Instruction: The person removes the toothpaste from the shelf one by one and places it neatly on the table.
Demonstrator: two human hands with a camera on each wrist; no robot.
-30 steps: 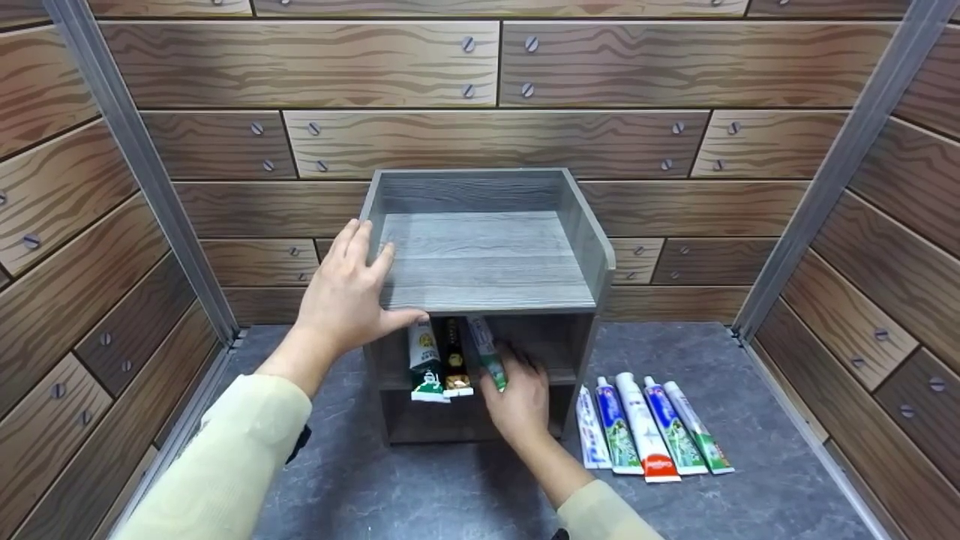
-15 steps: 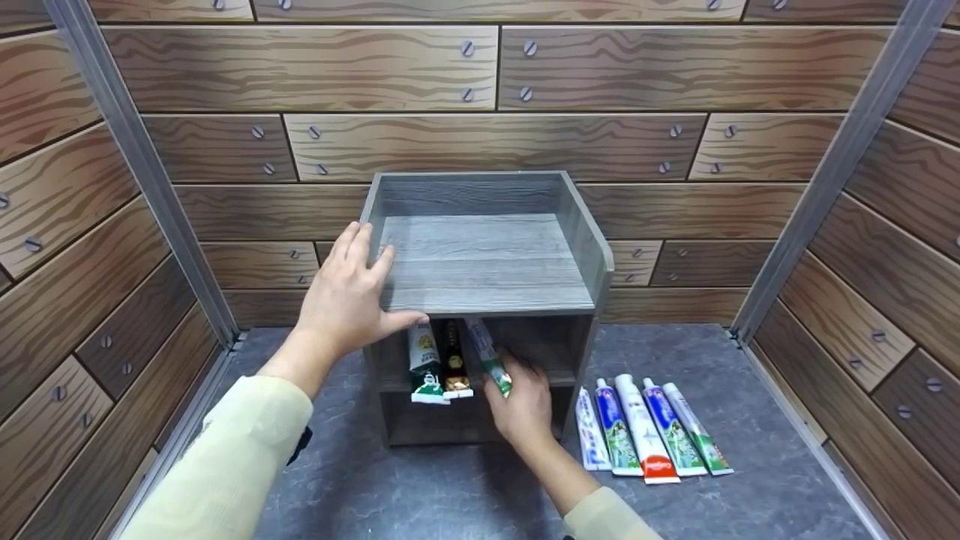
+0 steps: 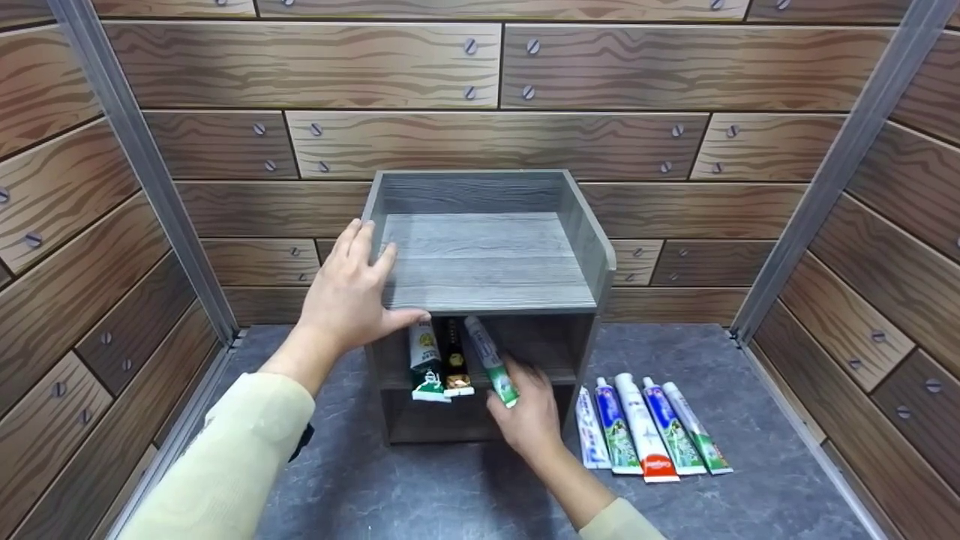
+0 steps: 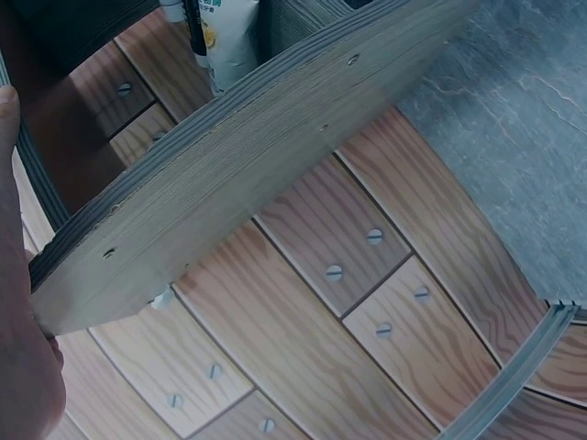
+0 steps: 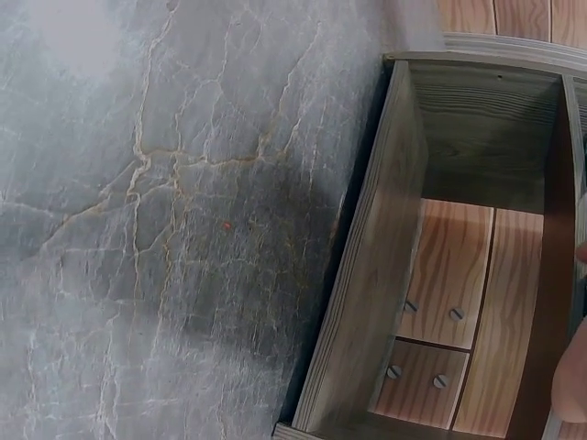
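My left hand [image 3: 349, 296] rests at the upper left of a small grey wood-grain cabinet [image 3: 487, 262], fingers spread along its side panel and thumb at the front edge. In the left wrist view, only part of this hand [image 4: 32, 357] shows at the left edge. My right hand [image 3: 531, 409] reaches into the middle shelf opening and holds a green and white toothpaste tube [image 3: 491, 361] near its flat end. The tube lies at a slant, its flat end sticking out past the shelf front. Left of it lie a dark gold-printed tube [image 3: 455, 360] and a white and green tube [image 3: 427, 364].
On the grey marbled floor [image 3: 352, 487], right of the cabinet, several toothpaste tubes [image 3: 637, 420] lie side by side, flat ends toward me. The lower compartment [image 3: 442, 424] opens beneath the shelf. Wood-patterned walls [image 3: 450, 67] with metal corner posts [image 3: 142, 165] enclose the space.
My right hand has drawn the green and white tube slightly forward and right, so more of it shows. The left hand has stayed in place.
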